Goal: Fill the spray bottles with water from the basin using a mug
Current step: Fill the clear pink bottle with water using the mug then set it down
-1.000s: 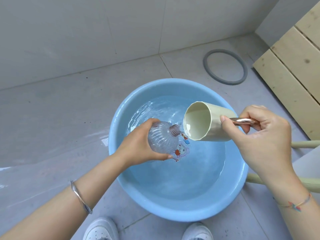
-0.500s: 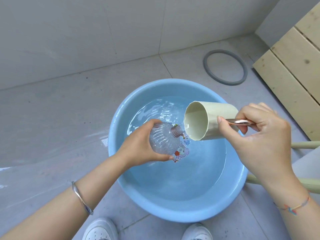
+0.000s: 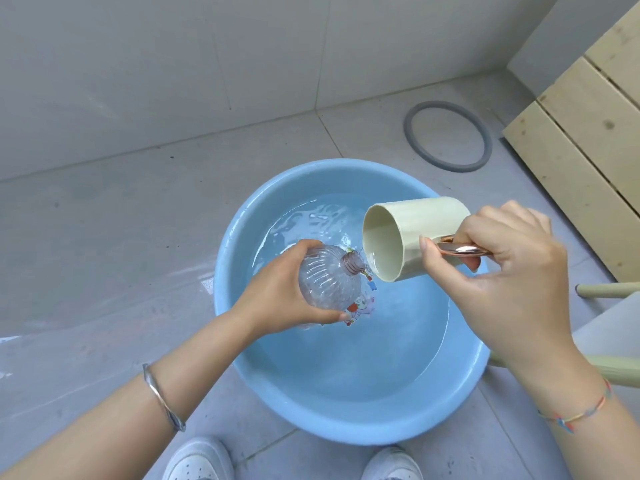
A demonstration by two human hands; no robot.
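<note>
At the lower left of the frame my left forearm comes in with a silver bangle [image 3: 162, 398] on the wrist, over grey floor tiles [image 3: 104, 254] that look wet in patches. My left hand [image 3: 277, 299] is wrapped round the clear ribbed bottle [image 3: 329, 282], fingers curled under it and thumb on top. It holds the bottle tilted over the left side of the basin [image 3: 346, 420], with the open neck pointing up and to the right. A small cartoon picture [image 3: 360, 304] shows just below the bottle; I cannot tell whether it is on the bottle or on the basin floor. The blue basin sits in the middle of the frame and holds rippled water [image 3: 363, 348]. My two white shoes [image 3: 201, 459] show at the bottom edge. Right of the bottle, the cream mug [image 3: 412, 237] lies tipped on its side, mouth facing left, its lower lip just beside the bottle neck, with a little water pooled at that lip. My right hand [image 3: 512, 271] pinches the mug's shiny copper handle [image 3: 462, 250], thumb pressed along the mug wall. A coloured thread bracelet [image 3: 575, 415] circles that wrist. A grey ring [image 3: 446, 135] lies on the floor at upper right, beside pale wooden planks [image 3: 588, 150].
</note>
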